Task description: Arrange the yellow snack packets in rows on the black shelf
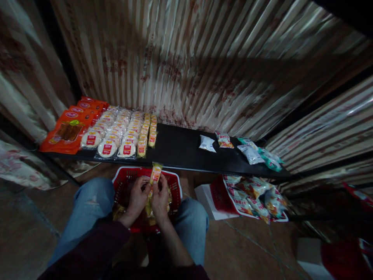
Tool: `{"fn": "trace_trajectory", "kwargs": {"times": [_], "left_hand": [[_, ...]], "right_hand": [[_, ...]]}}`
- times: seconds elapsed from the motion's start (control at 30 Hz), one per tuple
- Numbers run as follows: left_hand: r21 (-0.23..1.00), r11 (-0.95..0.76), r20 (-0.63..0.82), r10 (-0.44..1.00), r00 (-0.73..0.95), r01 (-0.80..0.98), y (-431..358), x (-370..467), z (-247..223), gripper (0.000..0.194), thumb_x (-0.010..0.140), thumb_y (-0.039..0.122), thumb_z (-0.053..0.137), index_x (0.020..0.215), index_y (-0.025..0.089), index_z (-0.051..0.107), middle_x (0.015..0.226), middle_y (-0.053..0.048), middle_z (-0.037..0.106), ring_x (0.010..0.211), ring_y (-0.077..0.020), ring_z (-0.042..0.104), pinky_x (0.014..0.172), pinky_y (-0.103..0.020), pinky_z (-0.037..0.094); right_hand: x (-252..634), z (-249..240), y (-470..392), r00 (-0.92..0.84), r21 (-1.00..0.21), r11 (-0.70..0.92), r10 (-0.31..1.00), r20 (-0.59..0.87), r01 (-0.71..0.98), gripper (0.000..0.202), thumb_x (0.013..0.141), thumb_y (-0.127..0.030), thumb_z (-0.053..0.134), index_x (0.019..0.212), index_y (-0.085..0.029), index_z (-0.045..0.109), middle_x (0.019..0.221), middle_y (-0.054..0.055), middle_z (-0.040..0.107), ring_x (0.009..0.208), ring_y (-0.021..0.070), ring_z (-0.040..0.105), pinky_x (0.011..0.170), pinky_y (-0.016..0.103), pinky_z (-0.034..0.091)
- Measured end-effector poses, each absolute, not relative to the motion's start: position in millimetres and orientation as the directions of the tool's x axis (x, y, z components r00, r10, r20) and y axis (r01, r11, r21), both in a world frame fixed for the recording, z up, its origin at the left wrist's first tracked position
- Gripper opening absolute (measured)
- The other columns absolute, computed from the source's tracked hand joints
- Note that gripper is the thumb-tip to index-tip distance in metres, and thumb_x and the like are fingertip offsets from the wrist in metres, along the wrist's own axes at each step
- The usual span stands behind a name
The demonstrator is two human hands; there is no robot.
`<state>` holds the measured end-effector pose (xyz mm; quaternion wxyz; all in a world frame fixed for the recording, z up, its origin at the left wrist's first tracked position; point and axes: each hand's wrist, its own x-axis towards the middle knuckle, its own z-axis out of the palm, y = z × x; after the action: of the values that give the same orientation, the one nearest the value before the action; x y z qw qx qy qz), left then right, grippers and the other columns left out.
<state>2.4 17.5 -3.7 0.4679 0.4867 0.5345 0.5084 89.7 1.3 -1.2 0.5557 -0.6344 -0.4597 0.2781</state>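
Note:
Over a red basket (pixel 178 186) between my knees, both hands are close together. A small yellow wrapped snack cake (pixel 156 173) with a red-and-white label stands upright between them. My right hand (pixel 160 200) grips its lower right side with thumb and fingers. My left hand (pixel 138 198) is closed, its fingertips pressed at the cake's lower left edge. More yellow wrapped snack cakes (pixel 149 208) lie in the basket below, partly hidden by my hands. Two rows of similar yellow packs (pixel 142 146) stand on the black shelf ahead.
Round white packaged crackers (pixel 107 147) and orange bags (pixel 68 128) fill the left of the black shelf (pixel 177 149). On its right lie a white packet (pixel 207 143), a red-and-white packet (pixel 223 140) and green packets (pixel 271 159). Another basket (pixel 218 194) holds several snack bags. A striped curtain hangs behind.

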Motion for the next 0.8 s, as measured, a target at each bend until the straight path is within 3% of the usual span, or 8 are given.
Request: {"fn": "trace_trajectory", "kwargs": {"times": [0.33, 0.8], "left_hand": [[0.992, -0.042, 0.058, 0.989, -0.134, 0.12, 38, 2, 5, 0.015, 0.075, 0.024, 0.055, 0.087, 0.021, 0.064, 0.092, -0.004, 0.062, 0.087, -0.0176, 0.06, 0.081, -0.03, 0.048], [0.976, -0.125, 0.149, 0.98, -0.132, 0.177, 58, 6, 24, 0.027, 0.075, 0.015, 0.049, 0.096, 0.02, 0.064, 0.097, -0.006, 0.064, 0.088, -0.0186, 0.06, 0.083, -0.033, 0.048]], "right_hand": [[91, 12, 25, 0.416, -0.969, 0.069, 0.894, 0.165, 0.236, 0.042, 0.087, -0.034, 0.049, 0.125, -0.016, 0.052, 0.118, 0.01, 0.064, 0.105, 0.0195, 0.061, 0.095, 0.034, 0.046], [96, 28, 59, 0.389, -0.966, 0.09, 0.903, 0.181, 0.242, 0.04, 0.086, -0.031, 0.048, 0.123, -0.017, 0.052, 0.113, 0.009, 0.066, 0.1, 0.0192, 0.063, 0.091, 0.033, 0.048]]}}
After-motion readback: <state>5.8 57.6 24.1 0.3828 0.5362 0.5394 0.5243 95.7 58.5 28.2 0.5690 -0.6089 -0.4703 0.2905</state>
